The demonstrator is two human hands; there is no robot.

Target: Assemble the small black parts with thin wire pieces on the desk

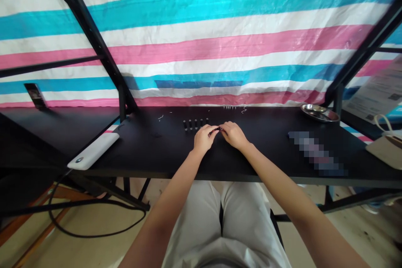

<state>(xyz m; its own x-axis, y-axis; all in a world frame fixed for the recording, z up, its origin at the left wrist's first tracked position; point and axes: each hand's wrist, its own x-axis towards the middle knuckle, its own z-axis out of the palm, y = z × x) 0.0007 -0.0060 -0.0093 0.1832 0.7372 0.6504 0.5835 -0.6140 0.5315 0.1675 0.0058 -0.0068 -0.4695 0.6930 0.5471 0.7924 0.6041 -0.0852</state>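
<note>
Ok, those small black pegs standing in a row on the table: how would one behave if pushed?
Probably easy to tip: the black pegs stand narrow and upright on the table. Their rounded sides suggest they'd roll once down. They look small, likely light.

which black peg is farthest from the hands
The leftmost peg, ending the row of five; the other four stand closer to the left hand and right hand.
</note>
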